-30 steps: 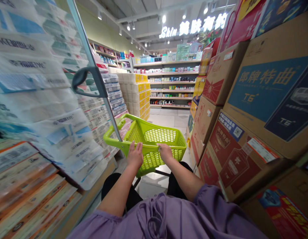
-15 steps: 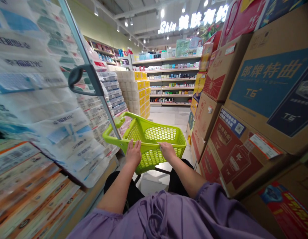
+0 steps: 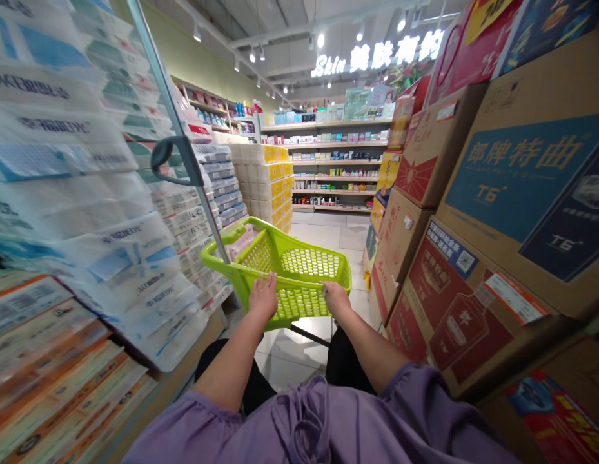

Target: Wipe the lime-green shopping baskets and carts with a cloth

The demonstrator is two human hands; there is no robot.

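Observation:
A lime-green shopping cart [image 3: 280, 277] stands before me, its perforated basket turned sideways. My left hand [image 3: 264, 295] rests against the near rim, fingers stretched and slightly spread over the edge. Farther right along that rim is my right hand [image 3: 336, 298], its fingers curled in on the edge. Something small and greyish shows by those fingers, too small to make out. From the cart's left end a metal pole [image 3: 164, 96] rises past the top of the view, carrying a dark grey loop [image 3: 178, 160]. The visible basket floor holds no goods.
Stacked white tissue packs [image 3: 125, 193] line the left side, above orange-and-white packs [image 3: 67, 374]. Cardboard cartons [image 3: 502, 174] are piled high on the right. Yellow-and-white packs [image 3: 280, 187] stand ahead, before shelves [image 3: 335, 161] of small goods. A tiled floor [image 3: 323, 225] runs between.
The cart's right end has swung left and nearer to me. My right hand has shifted a little right along the rim; the left stays about where it was.

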